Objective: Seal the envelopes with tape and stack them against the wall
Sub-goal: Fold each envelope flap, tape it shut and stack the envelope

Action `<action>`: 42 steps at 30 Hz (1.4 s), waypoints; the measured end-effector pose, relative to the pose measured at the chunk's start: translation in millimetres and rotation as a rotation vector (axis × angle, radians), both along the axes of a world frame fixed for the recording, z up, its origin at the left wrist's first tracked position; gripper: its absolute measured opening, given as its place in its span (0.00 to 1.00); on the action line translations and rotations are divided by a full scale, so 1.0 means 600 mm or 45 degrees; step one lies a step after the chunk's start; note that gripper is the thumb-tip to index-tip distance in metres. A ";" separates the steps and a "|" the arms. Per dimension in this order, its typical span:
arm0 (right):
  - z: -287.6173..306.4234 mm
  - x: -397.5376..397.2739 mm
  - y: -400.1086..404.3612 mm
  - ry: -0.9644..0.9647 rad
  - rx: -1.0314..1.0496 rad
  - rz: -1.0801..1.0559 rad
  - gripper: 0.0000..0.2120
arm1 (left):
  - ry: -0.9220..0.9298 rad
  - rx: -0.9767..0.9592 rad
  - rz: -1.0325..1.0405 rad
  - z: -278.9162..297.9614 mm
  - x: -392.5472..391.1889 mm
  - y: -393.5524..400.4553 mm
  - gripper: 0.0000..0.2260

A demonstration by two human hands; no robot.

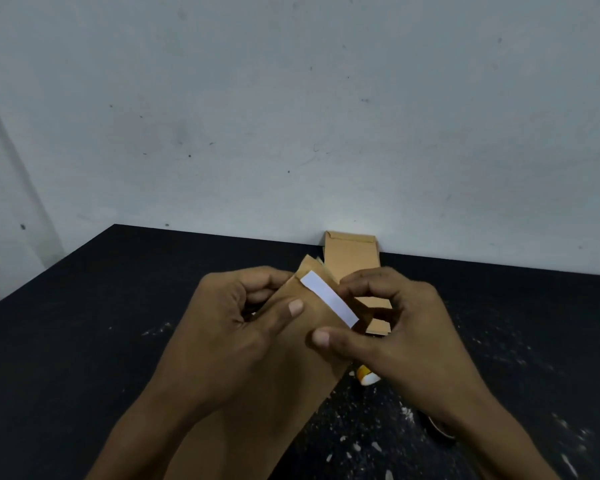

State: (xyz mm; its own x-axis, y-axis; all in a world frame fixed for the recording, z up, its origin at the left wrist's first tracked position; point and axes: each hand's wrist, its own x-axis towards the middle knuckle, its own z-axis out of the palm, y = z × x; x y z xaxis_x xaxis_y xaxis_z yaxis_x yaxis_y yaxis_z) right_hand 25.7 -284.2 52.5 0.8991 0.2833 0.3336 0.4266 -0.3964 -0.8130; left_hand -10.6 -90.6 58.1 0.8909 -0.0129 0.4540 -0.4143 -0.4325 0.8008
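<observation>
The left hand (229, 323) grips the brown envelope (274, 386) near its flap end, thumb laid flat on the front and fingers curled behind, which holds the paper stiff and lifted off the table (101, 323) so the other hand has something firm to work against. The right hand (395, 327) pinches the far edge of the same envelope, its thumb pressing just below the white strip of tape (329, 298) — probably to smooth it down or fold its end over the flap. The tape runs slantwise across the flap's edge, seemingly the seam it is meant to close. Behind the hands, more envelopes (352, 254) lie in a row reaching back to the wall (291, 116), the farthest propped against it — likely the finished stack. A small orange-and-white object (366, 377) peeks out under the right hand; what it is cannot be told.
</observation>
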 end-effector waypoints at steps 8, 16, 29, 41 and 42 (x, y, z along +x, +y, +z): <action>0.007 0.004 0.010 0.097 0.033 0.064 0.13 | -0.028 0.089 -0.066 0.004 0.001 -0.004 0.07; 0.021 0.012 -0.001 0.110 -0.104 0.275 0.06 | 0.049 0.062 -0.164 0.017 0.003 -0.003 0.09; 0.010 0.021 -0.010 0.066 0.023 0.119 0.12 | 0.028 0.252 -0.163 0.008 0.010 0.003 0.16; 0.029 0.027 -0.028 0.134 -0.037 0.141 0.13 | 0.318 0.569 -0.068 0.018 0.023 0.045 0.09; 0.026 0.028 -0.026 0.127 -0.030 0.114 0.14 | 0.325 0.563 -0.083 0.018 0.023 0.042 0.09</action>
State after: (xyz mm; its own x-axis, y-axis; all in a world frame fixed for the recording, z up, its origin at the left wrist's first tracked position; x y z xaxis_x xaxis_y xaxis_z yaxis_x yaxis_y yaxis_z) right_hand 42.3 -300.0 68.3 0.8981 0.3709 0.2362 0.3787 -0.3795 -0.8441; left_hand 3.4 -65.5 68.9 0.9637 -0.2135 0.1603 -0.2665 -0.7327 0.6262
